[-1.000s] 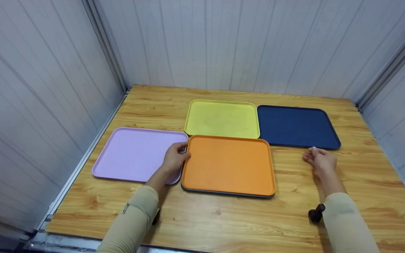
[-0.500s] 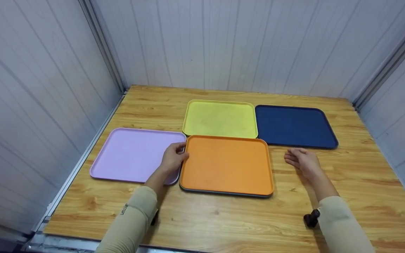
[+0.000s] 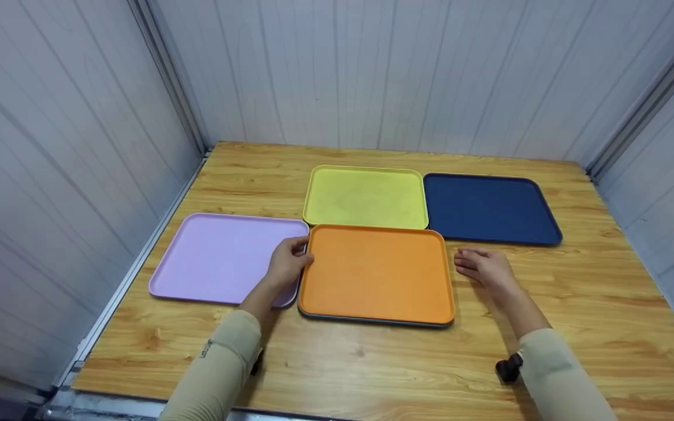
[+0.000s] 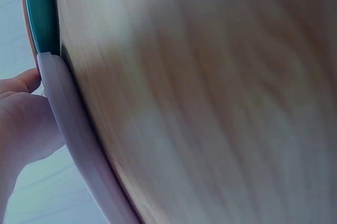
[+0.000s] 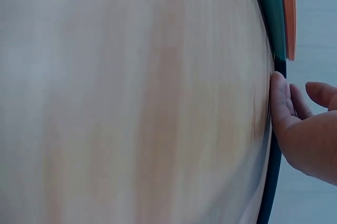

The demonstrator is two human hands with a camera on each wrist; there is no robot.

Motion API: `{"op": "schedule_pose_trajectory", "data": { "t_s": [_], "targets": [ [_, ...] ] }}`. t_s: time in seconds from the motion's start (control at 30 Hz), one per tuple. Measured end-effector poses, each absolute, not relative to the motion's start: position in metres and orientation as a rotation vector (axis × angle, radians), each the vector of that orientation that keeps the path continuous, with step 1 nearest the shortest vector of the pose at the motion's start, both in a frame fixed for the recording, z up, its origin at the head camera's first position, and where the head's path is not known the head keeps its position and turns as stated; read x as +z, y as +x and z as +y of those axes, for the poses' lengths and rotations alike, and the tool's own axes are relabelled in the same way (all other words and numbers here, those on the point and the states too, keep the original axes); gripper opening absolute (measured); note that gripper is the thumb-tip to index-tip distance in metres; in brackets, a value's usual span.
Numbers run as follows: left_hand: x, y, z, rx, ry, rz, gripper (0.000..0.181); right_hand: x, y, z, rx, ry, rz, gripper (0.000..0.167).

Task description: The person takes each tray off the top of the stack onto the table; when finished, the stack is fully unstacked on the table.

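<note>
An orange tray [image 3: 377,275] lies at the middle of the table, on top of a teal tray [image 4: 41,13] that shows mostly as an edge. My left hand [image 3: 285,264] reaches over the right side of a purple tray [image 3: 220,257], its thumb and fingertips touching the orange tray's left rim. How far the fingertips bend there is partly hidden. To the right of the orange tray, my right hand [image 3: 488,270] is held with its fingers extended and nothing in them. A small space separates its fingertips from the orange rim.
Behind the orange tray lies a yellow tray [image 3: 366,197], with a dark blue tray [image 3: 492,209] beside it on the right. White panel walls [image 3: 343,76] border the wooden table [image 3: 348,374] at the back and sides.
My right hand has moved left from the dark blue tray's front edge toward the orange tray's right side. My left hand stays at the orange rim. The trays keep their places.
</note>
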State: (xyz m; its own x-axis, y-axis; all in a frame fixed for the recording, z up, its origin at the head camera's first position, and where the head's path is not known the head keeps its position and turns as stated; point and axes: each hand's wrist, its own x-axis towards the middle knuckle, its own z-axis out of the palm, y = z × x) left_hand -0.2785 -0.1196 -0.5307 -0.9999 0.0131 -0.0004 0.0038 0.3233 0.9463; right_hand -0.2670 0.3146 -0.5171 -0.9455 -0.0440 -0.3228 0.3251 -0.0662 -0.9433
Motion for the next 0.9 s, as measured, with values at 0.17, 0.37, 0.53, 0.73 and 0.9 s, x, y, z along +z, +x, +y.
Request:
{"op": "schedule_pose_trajectory", "data": {
  "t_s": [0.17,0.37,0.53,0.73,0.9],
  "targets": [
    [-0.531,-0.279,-0.120,1.812,0.015,2.564,0.045,-0.516,-0.265,0.297,-1.973,0.271,2.063,0.052],
    [-0.530,-0.278,-0.120,1.808,-0.005,2.554,0.044,-0.516,-0.262,0.284,-1.810,0.205,2.273,0.049],
    [-0.530,-0.278,-0.119,1.811,-0.035,2.543,0.045,-0.517,-0.264,0.280,-1.610,0.109,2.502,0.051],
    [-0.530,-0.279,-0.120,1.782,-0.014,2.579,0.043,-0.518,-0.265,0.280,-1.469,0.092,2.649,0.049],
    [-0.530,-0.280,-0.120,1.766,-0.008,2.600,0.041,-0.516,-0.265,0.280,-1.459,0.103,2.651,0.048]
  ]
}}
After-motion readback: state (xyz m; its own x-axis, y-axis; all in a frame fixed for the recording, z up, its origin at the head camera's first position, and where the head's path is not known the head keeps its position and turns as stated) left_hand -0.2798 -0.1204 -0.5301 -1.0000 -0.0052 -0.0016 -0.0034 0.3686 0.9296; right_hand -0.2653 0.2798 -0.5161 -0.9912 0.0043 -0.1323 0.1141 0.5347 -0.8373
